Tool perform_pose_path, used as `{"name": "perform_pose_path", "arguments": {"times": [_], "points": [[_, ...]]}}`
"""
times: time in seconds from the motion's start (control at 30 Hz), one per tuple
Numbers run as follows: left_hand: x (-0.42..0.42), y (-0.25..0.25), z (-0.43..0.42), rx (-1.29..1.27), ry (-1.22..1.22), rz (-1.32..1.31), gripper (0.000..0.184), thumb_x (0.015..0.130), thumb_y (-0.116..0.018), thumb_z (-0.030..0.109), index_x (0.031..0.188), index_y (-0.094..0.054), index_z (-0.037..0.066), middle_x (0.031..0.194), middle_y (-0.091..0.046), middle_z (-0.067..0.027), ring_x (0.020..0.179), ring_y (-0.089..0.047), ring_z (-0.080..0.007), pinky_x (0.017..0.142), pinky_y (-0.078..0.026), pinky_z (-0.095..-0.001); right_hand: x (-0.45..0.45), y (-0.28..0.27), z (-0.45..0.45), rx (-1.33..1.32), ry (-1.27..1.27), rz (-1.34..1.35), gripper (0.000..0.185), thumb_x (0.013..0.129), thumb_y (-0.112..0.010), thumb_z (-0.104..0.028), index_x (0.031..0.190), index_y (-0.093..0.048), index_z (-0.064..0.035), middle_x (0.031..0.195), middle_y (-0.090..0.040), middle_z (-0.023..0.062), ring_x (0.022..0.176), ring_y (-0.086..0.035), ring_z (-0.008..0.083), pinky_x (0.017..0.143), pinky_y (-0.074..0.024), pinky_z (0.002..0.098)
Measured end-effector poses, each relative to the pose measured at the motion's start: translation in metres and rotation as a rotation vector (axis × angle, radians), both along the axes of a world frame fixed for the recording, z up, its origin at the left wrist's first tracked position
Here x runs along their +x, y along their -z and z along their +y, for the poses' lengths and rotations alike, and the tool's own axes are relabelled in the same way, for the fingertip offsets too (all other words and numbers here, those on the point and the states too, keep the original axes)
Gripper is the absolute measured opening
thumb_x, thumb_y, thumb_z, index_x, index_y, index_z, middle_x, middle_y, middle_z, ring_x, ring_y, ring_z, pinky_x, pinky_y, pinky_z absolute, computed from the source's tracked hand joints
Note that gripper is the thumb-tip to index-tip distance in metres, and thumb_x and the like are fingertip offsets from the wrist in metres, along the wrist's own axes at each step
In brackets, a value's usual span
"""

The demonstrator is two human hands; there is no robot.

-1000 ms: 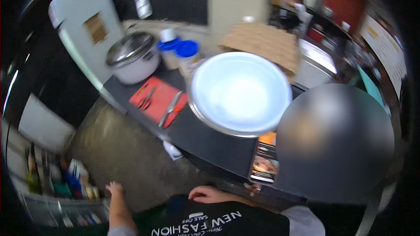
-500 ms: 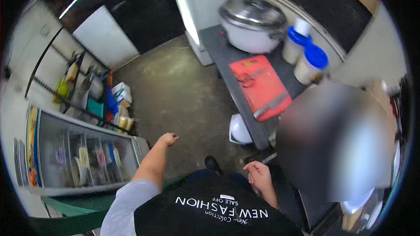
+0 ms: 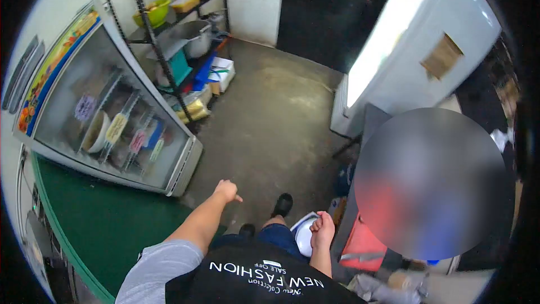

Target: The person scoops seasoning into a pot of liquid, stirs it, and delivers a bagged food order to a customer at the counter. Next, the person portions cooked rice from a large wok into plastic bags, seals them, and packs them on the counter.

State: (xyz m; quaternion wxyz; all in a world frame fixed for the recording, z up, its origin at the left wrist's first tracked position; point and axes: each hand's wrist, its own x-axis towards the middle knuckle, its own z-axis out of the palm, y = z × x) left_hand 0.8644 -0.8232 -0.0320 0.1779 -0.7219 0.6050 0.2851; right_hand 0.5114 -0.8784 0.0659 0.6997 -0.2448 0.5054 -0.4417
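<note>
My left hand hangs over the bare floor in front of the glass-door fridge; its fingers are loosely bent, one digit stands apart, and nothing shows in it. Close to my body on the right, my right hand has its fingers curled in with nothing visible in them. It is above and beside a white bowl-like object low by the counter. A red cutting board with a knife lies on the dark counter to the right, partly hidden by a blurred round patch.
A metal shelf rack with a green bowl, a pot and boxes stands at the back left. A green surface is at lower left. Ahead right stands a white refrigerator. My shoe is on the floor.
The view has swung left from the counter towards the floor, rack and glass-door fridge. My right hand has curled more closely. The pot and jars have left clear view.
</note>
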Motion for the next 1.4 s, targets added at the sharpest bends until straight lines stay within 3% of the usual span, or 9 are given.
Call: {"name": "perform_pose_path", "arguments": {"times": [0.13,0.4,0.57,0.8,0.93,1.0,1.1,1.27,1.4], "points": [[0.041,0.015,0.033,0.011,-0.275,-0.053,0.065,0.068,-0.066,0.064,0.092,-0.071,0.004,0.103,-0.066,-0.0148,0.109,-0.055,-0.0296,0.087,-0.044,-0.0407,0.035,-0.003,-0.105,-0.002,-0.183,-0.081,0.016,0.094,-0.051,-0.021,0.09,-0.056,-0.0061,0.058,-0.037,-0.0035,0.051,-0.036,0.0075,0.047,-0.0314,0.0257],[0.048,0.023,0.104,-0.279,-1.387,0.082,0.041,0.074,-0.071,0.048,0.076,-0.072,0.007,0.065,-0.065,-0.0167,0.065,-0.064,-0.03,0.071,-0.052,-0.0396,0.086,-0.019,-0.281,-0.198,-0.894,0.218,0.017,0.086,-0.054,-0.008,0.102,-0.06,-0.0053,0.071,-0.05,-0.0041,0.061,-0.046,0.0054,0.055,-0.0387,0.0215],[0.028,0.062,0.082,-0.28,-1.284,0.252,0.031,0.075,-0.071,0.041,0.081,-0.072,0.01,0.087,-0.066,-0.0193,0.091,-0.061,-0.0308,0.083,-0.049,-0.0402,0.173,-0.025,-0.375,-0.429,-1.128,0.39,0.017,0.086,-0.055,-0.006,0.101,-0.062,-0.0052,0.077,-0.053,-0.0042,0.068,-0.047,0.0047,0.061,-0.0398,0.0209],[0.102,0.114,0.041,-0.024,-1.18,0.294,0.036,0.079,-0.064,0.046,0.088,-0.072,0.012,0.105,-0.064,-0.0155,0.107,-0.055,-0.0327,0.093,-0.044,-0.0414,0.366,-0.164,-0.375,-1.014,-1.652,-0.257,0.023,0.088,-0.06,-0.012,0.11,-0.063,-0.0082,0.094,-0.059,0.0039,0.089,-0.054,0.015,0.08,-0.0447,0.0302],[0.196,0.126,0.015,0.048,-1.103,0.304,0.042,0.082,-0.057,0.051,0.089,-0.072,0.013,0.098,-0.067,-0.0132,0.098,-0.061,-0.0289,0.088,-0.046,-0.0416,0.429,-0.284,-0.326,-1.215,-1.97,-1.1,0.01,0.083,-0.068,-0.014,0.086,-0.068,-0.004,0.087,-0.063,0.0071,0.078,-0.059,0.0185,0.065,-0.0446,0.0293],[0.257,0.153,0.008,-0.043,-1.093,0.301,0.043,0.083,-0.055,0.052,0.088,-0.072,0.012,0.088,-0.068,-0.0133,0.09,-0.064,-0.0288,0.081,-0.047,-0.0419,0.467,-0.321,-0.321,-1.456,-2.096,-1.422,0.027,0.088,-0.053,-0.022,0.112,-0.06,-0.0113,0.1,-0.055,0.0112,0.088,-0.054,0.0282,0.074,-0.0449,0.0405],[0.318,0.071,-0.041,-0.237,-1.31,0.228,0.038,0.083,-0.058,0.045,0.095,-0.068,0.011,0.096,-0.066,-0.017,0.097,-0.061,-0.0346,0.083,-0.047,-0.0426,0.525,-0.331,-0.328,-1.579,-1.982,-1.409,0.023,0.092,-0.047,-0.023,0.106,-0.062,-0.0124,0.091,-0.055,0.0063,0.08,-0.053,0.0242,0.069,-0.0428,0.0376],[0.39,0.065,-0.071,-0.51,-1.44,0.232,0.033,0.083,-0.058,0.036,0.099,-0.068,0.009,0.103,-0.064,-0.0215,0.099,-0.059,-0.0388,0.087,-0.046,-0.0455,0.588,-0.319,-0.341,-1.407,-1.914,-1.574,0.018,0.093,-0.048,-0.023,0.099,-0.062,-0.0138,0.095,-0.057,0.0055,0.081,-0.054,0.0241,0.066,-0.0437,0.0368],[0.383,0.035,-0.107,-0.391,-1.511,0.246,0.031,0.083,-0.058,0.034,0.096,-0.068,0.008,0.1,-0.065,-0.0204,0.097,-0.06,-0.038,0.086,-0.047,-0.0434,0.624,-0.3,-0.354,-1.196,-1.72,-1.751,0.015,0.094,-0.05,-0.02,0.097,-0.062,-0.0122,0.096,-0.058,0.0065,0.078,-0.055,0.0243,0.064,-0.0444,0.0363]]}}
